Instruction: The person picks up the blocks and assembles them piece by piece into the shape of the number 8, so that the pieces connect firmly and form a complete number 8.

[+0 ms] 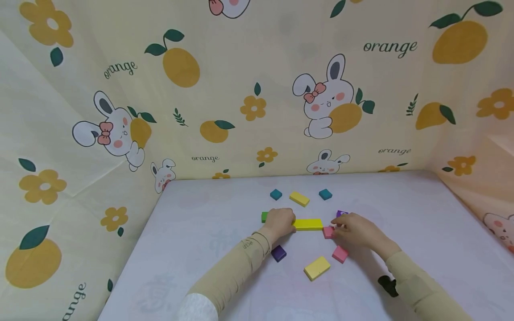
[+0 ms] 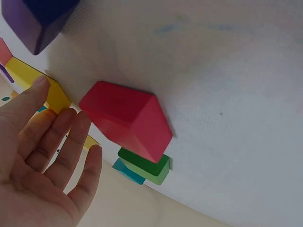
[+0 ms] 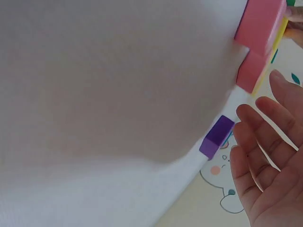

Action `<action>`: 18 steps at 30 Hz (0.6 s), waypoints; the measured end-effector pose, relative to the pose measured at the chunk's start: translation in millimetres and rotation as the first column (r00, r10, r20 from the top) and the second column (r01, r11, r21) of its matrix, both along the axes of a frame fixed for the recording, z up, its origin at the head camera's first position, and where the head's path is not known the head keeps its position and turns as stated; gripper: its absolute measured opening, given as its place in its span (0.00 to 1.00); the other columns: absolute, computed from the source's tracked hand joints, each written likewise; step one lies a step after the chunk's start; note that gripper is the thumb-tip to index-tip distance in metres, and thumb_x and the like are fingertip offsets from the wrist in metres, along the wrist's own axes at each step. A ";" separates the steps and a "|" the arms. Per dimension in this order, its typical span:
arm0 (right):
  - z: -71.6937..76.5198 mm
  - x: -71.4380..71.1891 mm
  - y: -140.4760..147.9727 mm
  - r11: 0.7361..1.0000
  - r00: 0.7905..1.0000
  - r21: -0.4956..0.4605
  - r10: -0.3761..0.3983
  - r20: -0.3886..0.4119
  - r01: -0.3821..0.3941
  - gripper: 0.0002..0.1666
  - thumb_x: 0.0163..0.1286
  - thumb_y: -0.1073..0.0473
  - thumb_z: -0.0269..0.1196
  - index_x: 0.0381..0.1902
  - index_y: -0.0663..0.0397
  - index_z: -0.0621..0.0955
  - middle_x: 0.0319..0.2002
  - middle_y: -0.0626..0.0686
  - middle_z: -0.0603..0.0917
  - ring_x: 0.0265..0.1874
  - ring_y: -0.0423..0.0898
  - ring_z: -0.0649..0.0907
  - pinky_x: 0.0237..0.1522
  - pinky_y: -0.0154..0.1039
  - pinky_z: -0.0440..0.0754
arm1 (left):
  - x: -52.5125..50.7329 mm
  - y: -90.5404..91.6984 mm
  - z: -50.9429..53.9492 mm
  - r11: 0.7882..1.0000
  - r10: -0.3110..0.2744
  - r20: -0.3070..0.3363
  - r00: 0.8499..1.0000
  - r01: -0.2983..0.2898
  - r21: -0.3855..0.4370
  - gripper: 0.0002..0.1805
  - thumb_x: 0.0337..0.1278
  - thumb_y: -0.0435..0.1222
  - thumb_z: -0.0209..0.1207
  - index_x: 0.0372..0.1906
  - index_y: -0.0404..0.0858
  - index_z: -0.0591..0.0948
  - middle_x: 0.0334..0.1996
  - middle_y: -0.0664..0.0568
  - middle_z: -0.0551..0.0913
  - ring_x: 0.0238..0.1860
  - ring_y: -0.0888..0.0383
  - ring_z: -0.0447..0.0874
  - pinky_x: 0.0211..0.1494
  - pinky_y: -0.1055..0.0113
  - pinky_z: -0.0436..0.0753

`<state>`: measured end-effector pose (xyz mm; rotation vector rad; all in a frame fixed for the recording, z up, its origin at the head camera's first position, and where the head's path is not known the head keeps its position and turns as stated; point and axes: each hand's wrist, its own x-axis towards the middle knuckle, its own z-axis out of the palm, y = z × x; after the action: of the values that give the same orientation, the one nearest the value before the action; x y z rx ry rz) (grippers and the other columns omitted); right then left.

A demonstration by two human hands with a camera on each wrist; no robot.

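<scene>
Long yellow bar (image 1: 308,224) pinched at its left end, mid-tabletop (image 1: 192,232)
Nearest there's a pale yellow block (image 1: 317,268), then a pink block (image 1: 340,254) and a dark purple block (image 1: 279,253), all lying apart. Past those, the left hand (image 1: 280,223) has thumb and fingers on the bar, probably to steady it, since the other end looks to butt up against a second pink block (image 1: 328,232). Right hand (image 1: 357,229) is just beside that one, fingers loose and spread, holding nothing; can't tell if a fingertip's touching. Furthest back: left teal block (image 1: 275,194), yellow block (image 1: 299,199), right teal block (image 1: 325,194), spaced pretty evenly, so I'd guess on purpose.
</scene>
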<state>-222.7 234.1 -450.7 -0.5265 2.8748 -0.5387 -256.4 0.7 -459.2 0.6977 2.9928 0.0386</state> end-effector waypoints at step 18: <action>3.4 -16.2 30.5 0.991 0.989 0.016 -0.133 -0.059 0.134 0.18 0.62 0.58 0.62 0.48 0.62 0.80 0.39 0.59 0.81 0.38 0.53 0.79 0.40 0.52 0.79 | 0.5 -0.1 2.3 1.000 0.004 0.011 1.000 -0.004 -0.001 0.14 0.47 0.48 0.66 0.39 0.46 0.86 0.32 0.61 0.85 0.25 0.66 0.73 0.35 0.71 0.75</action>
<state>-238.9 264.6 -447.3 -0.3538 2.9832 -0.5224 -256.0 0.6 -456.9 0.6887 2.9839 0.0403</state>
